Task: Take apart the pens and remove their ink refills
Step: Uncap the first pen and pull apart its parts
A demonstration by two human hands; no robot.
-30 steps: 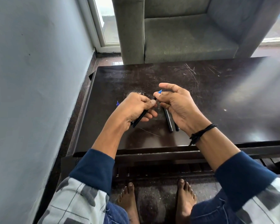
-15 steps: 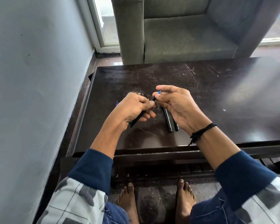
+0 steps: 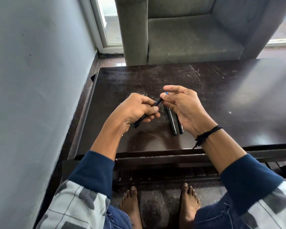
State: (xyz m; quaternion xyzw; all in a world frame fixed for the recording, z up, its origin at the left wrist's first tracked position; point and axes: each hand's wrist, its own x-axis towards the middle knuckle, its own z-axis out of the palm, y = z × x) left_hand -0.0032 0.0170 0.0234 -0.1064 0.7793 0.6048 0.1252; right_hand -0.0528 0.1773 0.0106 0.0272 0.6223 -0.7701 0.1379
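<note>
Head view (the only one): left hand (image 3: 134, 109) is wrapped round the barrel of a black pen (image 3: 158, 102), fingers curled, thumb on top. The pen is in the air over the table (image 3: 221, 100), angled from 7 o'clock up to 1 o'clock. Right hand (image 3: 185, 104) pinches the far end between thumb and forefinger, right at the blue tip (image 3: 166, 93); its other fingers are loose. Blue shows on the stretch between the hands, and I can't tell if that's exposed refill or barrel trim.

Two more lie flat on the table at about 4 o'clock from the held one: spare pen (image 3: 171, 120) and, just beside it, second spare pen (image 3: 180, 128), partly under the right hand. Both look whole from here, though their upper ends are hidden.

My read is that the step in hand is freeing the tip section or refill from the barrel.
- Lock the barrel with the left and let the right do the work.
- Twist first if it's threaded, then pull straight along the pen axis toward 1 o'clock. No bending (a thin refill kinks easily).
- The pinch area is small, so a slip is likely. Regrip lower if it won't budge.
- Stay over the table so loose parts don't hit the floor.

Grey armchair (image 3: 188, 38) sits at 12 o'clock, out of the way.
</note>
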